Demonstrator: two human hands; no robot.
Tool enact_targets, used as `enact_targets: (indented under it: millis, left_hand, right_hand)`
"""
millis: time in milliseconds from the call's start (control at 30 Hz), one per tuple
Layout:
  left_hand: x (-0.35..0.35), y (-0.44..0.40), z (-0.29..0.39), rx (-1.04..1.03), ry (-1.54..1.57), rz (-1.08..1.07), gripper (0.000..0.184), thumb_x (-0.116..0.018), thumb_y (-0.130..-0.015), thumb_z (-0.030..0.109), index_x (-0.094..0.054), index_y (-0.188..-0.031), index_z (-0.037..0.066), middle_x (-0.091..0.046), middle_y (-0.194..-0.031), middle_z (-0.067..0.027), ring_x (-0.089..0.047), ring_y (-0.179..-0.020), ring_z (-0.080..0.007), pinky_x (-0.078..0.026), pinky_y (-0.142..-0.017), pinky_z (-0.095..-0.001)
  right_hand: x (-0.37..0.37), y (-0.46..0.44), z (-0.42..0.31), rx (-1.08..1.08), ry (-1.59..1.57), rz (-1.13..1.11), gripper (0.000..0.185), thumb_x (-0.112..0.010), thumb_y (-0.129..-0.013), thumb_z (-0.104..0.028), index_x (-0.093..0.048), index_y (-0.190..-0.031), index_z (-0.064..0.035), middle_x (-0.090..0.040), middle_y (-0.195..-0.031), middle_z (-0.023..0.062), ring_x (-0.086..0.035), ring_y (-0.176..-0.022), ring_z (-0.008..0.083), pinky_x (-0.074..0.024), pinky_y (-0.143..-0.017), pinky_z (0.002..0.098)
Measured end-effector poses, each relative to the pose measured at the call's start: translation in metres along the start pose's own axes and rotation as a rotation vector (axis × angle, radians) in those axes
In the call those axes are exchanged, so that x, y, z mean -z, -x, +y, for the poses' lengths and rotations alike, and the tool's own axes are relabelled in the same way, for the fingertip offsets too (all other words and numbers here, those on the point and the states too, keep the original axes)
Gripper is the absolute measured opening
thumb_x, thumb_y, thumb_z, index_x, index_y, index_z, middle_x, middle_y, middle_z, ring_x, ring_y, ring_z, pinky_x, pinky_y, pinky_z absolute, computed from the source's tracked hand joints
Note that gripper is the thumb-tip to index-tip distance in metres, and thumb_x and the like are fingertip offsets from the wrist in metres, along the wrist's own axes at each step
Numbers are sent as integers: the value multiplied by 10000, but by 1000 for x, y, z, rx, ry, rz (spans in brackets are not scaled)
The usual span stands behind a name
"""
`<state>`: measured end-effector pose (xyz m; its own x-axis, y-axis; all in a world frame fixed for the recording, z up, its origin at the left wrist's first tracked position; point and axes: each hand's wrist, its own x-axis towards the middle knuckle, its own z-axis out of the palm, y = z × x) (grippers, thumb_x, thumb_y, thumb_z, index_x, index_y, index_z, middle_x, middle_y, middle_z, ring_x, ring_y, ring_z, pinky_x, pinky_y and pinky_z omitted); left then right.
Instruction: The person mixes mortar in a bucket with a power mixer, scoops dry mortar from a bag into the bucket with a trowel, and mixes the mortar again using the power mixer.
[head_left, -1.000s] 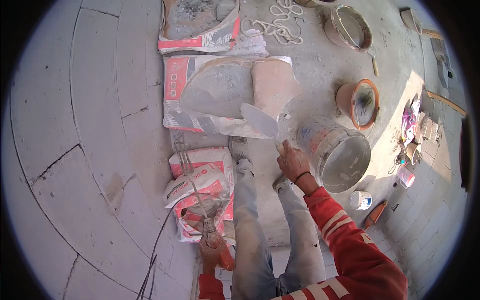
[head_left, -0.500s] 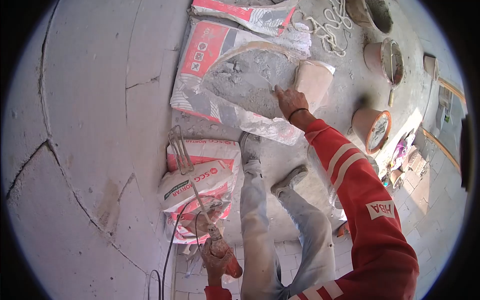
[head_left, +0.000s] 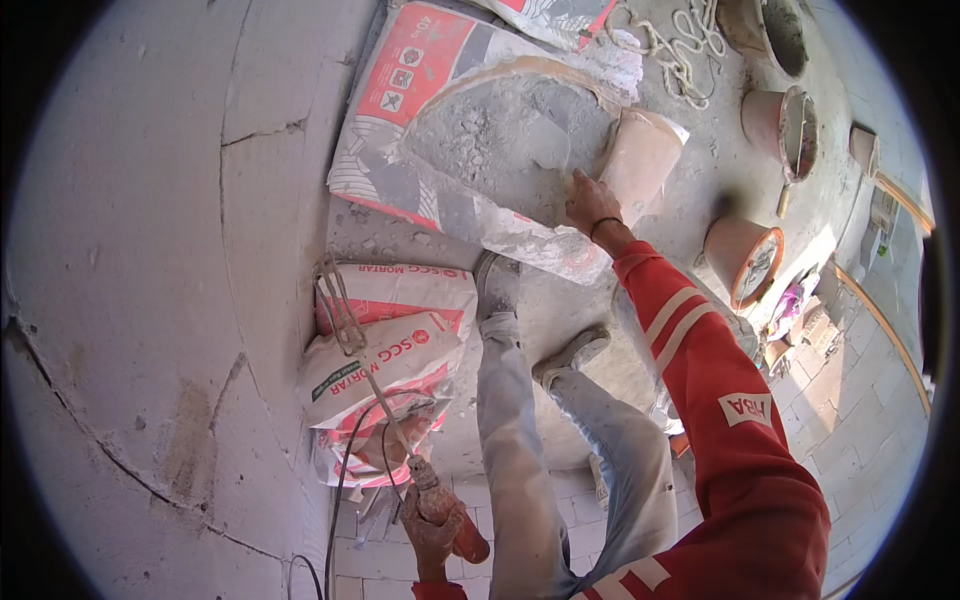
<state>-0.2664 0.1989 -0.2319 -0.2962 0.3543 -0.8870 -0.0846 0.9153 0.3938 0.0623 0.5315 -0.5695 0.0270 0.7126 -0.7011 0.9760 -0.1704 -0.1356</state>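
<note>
My left hand (head_left: 428,530) is closed round the body of a dusty orange power mixer (head_left: 468,540), whose shaft and wire whisk head (head_left: 340,312) point away over the mortar bags (head_left: 385,355). My right hand (head_left: 592,200) is closed at the near edge of a torn-open bag (head_left: 365,150) of grey mortar powder (head_left: 475,145). From its fingers a flat grey blade, seemingly a trowel (head_left: 550,142), reaches into the powder; the grip is hidden by the hand. A folded paper flap (head_left: 640,160) of the bag lies just beside this hand.
Pale block wall (head_left: 150,250) runs along the left. Several buckets, one with an orange rim (head_left: 745,262), stand on the right, near a rope (head_left: 680,50). A black cable (head_left: 340,490) trails from the mixer. My shoes (head_left: 497,285) are between the bags.
My right hand has shifted slightly right and closer, and more of the flat blade shows in the powder. The mixer stays in my left hand. The view has shifted a little.
</note>
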Motion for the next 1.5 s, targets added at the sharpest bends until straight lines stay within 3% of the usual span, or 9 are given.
enact_targets:
  millis: [200, 367, 533, 667, 800, 1100, 1267, 1400, 1500]
  left_hand:
    - [-18, -1, 36, 59, 24, 40, 417, -849, -695, 80, -596, -1019, 5, -636, -862, -64, -631, -752, -170, -533, -689, -337]
    - [-16, 1, -4, -1, -31, 37, 407, -852, -694, 89, -612, -1012, 3, -651, -848, -67, -648, -729, -182, -540, -691, -341]
    - [-18, 4, -4, 67, -17, -1, 449, -881, -679, 137, -625, -1020, -5, -663, -850, -80, -651, -727, -196, -544, -706, -352]
    - [-10, 11, 4, 5, -128, 8, 448, -879, -688, 121, -627, -1034, -9, -661, -877, -85, -663, -761, -192, -550, -717, -348]
    - [-20, 24, 6, 65, -25, 22, 438, -868, -716, 88, -611, -1059, -1, -660, -909, -71, -658, -783, -166, -550, -724, -316]
    - [-24, 15, 28, 52, -15, -45, 492, -804, -710, 30, -606, -1161, 11, -662, -969, -54, -663, -826, -156, -562, -775, -314]
    - [-11, 17, 18, -106, -171, -33, 464, -805, -717, 33, -621, -1142, -6, -676, -940, -72, -658, -852, -188, -543, -806, -347]
    - [-12, 21, 29, -102, -187, -56, 494, -802, -693, 12, -621, -1152, -1, -660, -955, -63, -624, -864, -182, -528, -833, -352]
    - [-19, 28, 49, -201, -353, -129, 500, -796, -687, 3, -618, -1154, -3, -653, -943, -56, -618, -861, -178, -526, -841, -348]
  right_hand:
    - [-44, 11, -10, 79, -156, -124, 378, -645, -803, -126, -668, -1158, 1, -708, -1081, 286, -675, -1061, 453, -537, -950, 495]
    - [-29, -1, 0, 272, -287, -317, 445, -677, -780, -150, -659, -1203, -13, -725, -1015, 253, -701, -987, 416, -549, -876, 483]
    - [-5, -38, -43, 237, -74, -520, 493, -648, -819, -195, -654, -1284, -33, -705, -1153, 272, -686, -1087, 408, -543, -929, 461]
    - [-44, -47, -19, 394, -256, -407, 508, -677, -823, -238, -659, -1296, -52, -714, -1145, 264, -683, -1096, 406, -534, -955, 454]
    - [-66, -46, -36, 286, -319, -464, 586, -680, -812, -242, -611, -1360, -47, -682, -1244, 255, -652, -1179, 375, -503, -1021, 433]
    - [-34, -23, -8, 330, -305, -356, 620, -734, -892, -392, -583, -1392, -57, -637, -1273, 275, -618, -1185, 417, -513, -994, 454]
    - [14, 10, 13, 350, -349, -297, 413, -693, -890, -323, -663, -1209, -63, -715, -1123, 232, -671, -1082, 410, -537, -915, 486]
    - [27, 60, 53, 354, -276, -248, 602, -681, -844, -246, -543, -1410, -94, -639, -1252, 240, -607, -1166, 428, -482, -1041, 483]
    - [49, 128, 87, 293, -436, -213, 583, -683, -822, -224, -564, -1374, -76, -683, -1125, 250, -641, -1089, 439, -522, -962, 491]
